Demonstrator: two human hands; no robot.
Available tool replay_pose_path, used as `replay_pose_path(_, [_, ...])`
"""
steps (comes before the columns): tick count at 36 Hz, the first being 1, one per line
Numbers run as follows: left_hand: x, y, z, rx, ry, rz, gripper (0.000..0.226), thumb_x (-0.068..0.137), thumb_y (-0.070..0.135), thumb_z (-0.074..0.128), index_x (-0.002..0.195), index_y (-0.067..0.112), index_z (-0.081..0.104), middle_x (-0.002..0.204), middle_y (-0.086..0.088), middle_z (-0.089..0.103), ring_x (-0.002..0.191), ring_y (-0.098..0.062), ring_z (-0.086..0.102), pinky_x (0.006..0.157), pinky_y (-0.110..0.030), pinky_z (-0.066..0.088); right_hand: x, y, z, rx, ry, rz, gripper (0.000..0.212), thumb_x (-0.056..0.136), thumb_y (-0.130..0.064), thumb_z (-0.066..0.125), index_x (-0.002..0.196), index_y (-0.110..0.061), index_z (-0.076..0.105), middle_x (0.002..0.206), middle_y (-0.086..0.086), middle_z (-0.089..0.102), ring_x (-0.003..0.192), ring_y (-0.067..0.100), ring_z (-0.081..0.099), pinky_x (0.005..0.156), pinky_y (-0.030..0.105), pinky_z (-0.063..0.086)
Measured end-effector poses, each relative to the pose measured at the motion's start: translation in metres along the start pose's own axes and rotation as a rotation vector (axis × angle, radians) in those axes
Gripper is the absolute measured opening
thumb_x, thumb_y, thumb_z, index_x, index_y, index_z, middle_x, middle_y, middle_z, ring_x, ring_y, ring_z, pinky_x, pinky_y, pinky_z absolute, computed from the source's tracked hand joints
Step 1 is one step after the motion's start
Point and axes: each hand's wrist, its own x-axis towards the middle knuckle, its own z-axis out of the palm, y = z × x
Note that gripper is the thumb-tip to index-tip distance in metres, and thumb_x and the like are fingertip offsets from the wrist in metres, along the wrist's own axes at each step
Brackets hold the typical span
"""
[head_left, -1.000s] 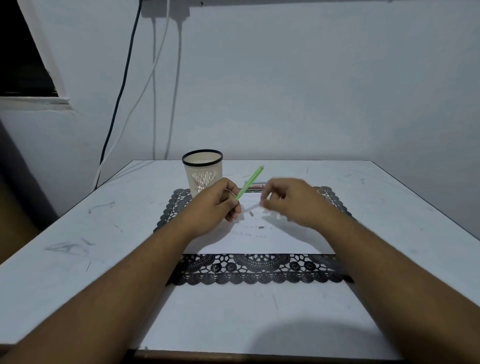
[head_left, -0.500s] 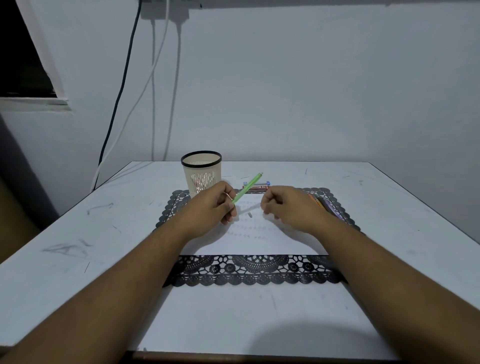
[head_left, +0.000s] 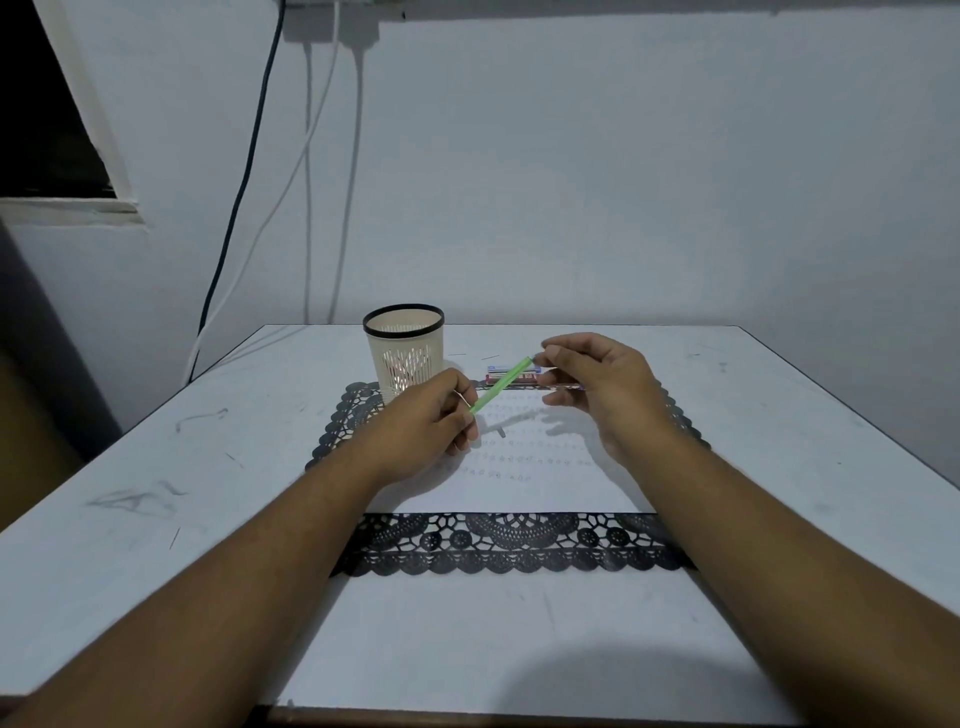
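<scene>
My left hand (head_left: 426, 423) grips the lower end of a thin green pen (head_left: 500, 384) that slants up to the right above a white sheet of paper (head_left: 524, 467). My right hand (head_left: 597, 384) pinches the pen's upper tip between thumb and forefinger. A small dark piece (head_left: 502, 432) lies on the paper below the pen. The paper has rows of faint marks and rests on a black lace placemat (head_left: 509, 543).
A cream pen cup with a black rim (head_left: 404, 345) stands at the mat's far left corner. Several pens (head_left: 511, 375) lie behind the hands on the mat. The white table (head_left: 156, 467) meets a wall with hanging cables (head_left: 311, 156).
My right hand has risen from over the paper and taken hold of the green pen's upper tip. The left hand kept its grip, the pen staying slanted.
</scene>
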Motion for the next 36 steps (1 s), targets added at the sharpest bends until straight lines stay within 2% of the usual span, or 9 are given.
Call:
replay_pose_path(3, [-0.0004,0.0007,0.0007,-0.003,0.0,0.002,0.018,0.108,0.01,0.049,0.102,0.025,0.054,0.086,0.002,0.076,0.072,-0.012,0.07,0.067,-0.021,0.053,-0.003,0.002,0.0042,-0.029,-0.027,-0.014,0.017,0.095,-0.007,0.073,0.088,-0.018,0.083,0.091,0.01,0.079,0.077,0.018,0.074,0.059,0.028,0.061])
replay_pose_path(10, [0.0,0.0,0.0007,-0.002,-0.013,0.011,0.017,0.109,0.01,0.048,0.103,0.026,0.054,0.086,0.001,0.076,0.074,-0.016,0.07,0.073,-0.037,0.057,-0.0067,0.0031,0.006,-0.093,-0.023,-0.032,0.013,0.096,-0.011,0.073,0.09,-0.019,0.082,0.092,0.01,0.08,0.079,0.017,0.074,0.058,0.028,0.06])
replay_pose_path(23, [-0.0012,0.0044,0.0009,0.03,-0.007,0.035,0.015,0.109,0.011,0.049,0.105,0.025,0.054,0.086,0.004,0.076,0.074,-0.014,0.07,0.072,-0.034,0.057,-0.0079,-0.0001,0.0084,-0.135,0.027,-0.063,0.014,0.095,-0.018,0.076,0.084,-0.026,0.08,0.081,0.0,0.075,0.074,0.012,0.067,0.056,0.028,0.055])
replay_pose_path(27, [-0.0002,0.0034,0.0017,0.022,-0.008,0.041,0.016,0.109,0.011,0.049,0.105,0.025,0.054,0.086,0.003,0.076,0.075,-0.017,0.07,0.075,-0.043,0.058,-0.0067,-0.0008,0.0081,-0.141,0.038,-0.069,0.015,0.094,-0.018,0.077,0.082,-0.026,0.08,0.08,0.0,0.075,0.071,0.012,0.066,0.055,0.028,0.054])
replay_pose_path(36, [0.0006,0.0037,0.0023,-0.105,0.012,0.038,0.017,0.106,0.003,0.052,0.107,0.019,0.058,0.086,-0.003,0.075,0.074,-0.02,0.068,0.069,-0.038,0.055,-0.006,0.0004,0.0091,-0.152,0.028,-0.129,0.01,0.094,-0.019,0.077,0.088,-0.024,0.082,0.084,0.004,0.075,0.073,0.013,0.066,0.058,0.028,0.055])
